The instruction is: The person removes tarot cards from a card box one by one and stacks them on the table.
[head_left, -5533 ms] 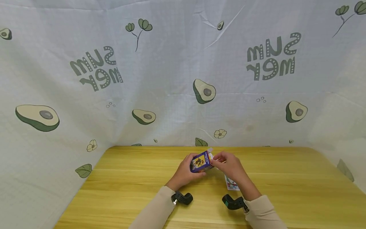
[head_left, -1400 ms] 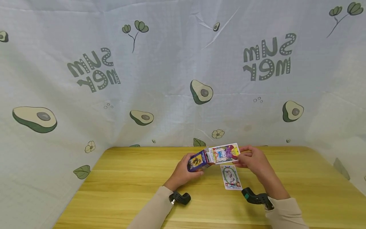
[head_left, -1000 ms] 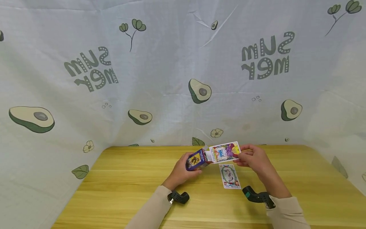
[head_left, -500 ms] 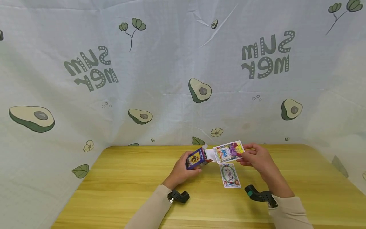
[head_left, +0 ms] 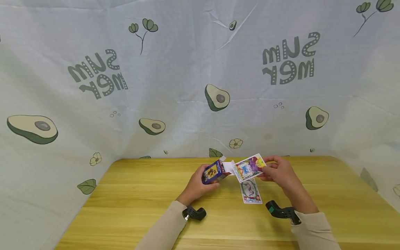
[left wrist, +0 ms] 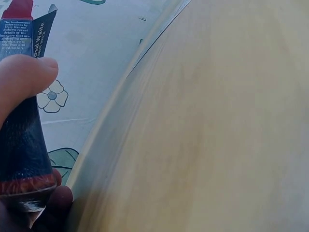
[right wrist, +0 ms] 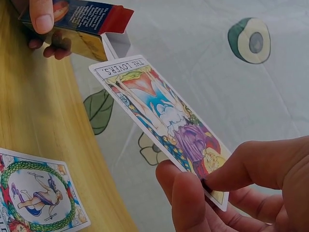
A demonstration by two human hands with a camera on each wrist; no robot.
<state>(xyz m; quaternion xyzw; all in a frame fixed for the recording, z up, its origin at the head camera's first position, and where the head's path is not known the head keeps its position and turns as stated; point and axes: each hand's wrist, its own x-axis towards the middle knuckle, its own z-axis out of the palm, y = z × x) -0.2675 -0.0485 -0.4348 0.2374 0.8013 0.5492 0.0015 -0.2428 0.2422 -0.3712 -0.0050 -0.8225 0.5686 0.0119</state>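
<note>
- Pale cloth [head_left: 175, 69] printed with avocados and mirrored lettering hangs, softly creased, behind my smooth, yellow wood-grained counter [head_left: 140, 201].
- Just below the middle of the head view, my left hand [head_left: 198, 184] wraps around a box [head_left: 210, 172], probably gripping its closed end so the mouth, facing right, is free.
- Right of it, my right hand [head_left: 279, 172] pinches the Lovers card [head_left: 248, 166] by one end between thumb and fingers, which I judge leaves most of its picture uncovered.
- That card is raised and slanted, its titled end near the box's white flap [head_left: 229, 167].
- Beneath, the World card [head_left: 251, 192] lies face up, perhaps so its picture shows.
- Both cards are thin, white-bordered rectangles with rounded corners; the box looks stiff, dark blue and glossy, with a red flap [right wrist: 117, 19].
</note>
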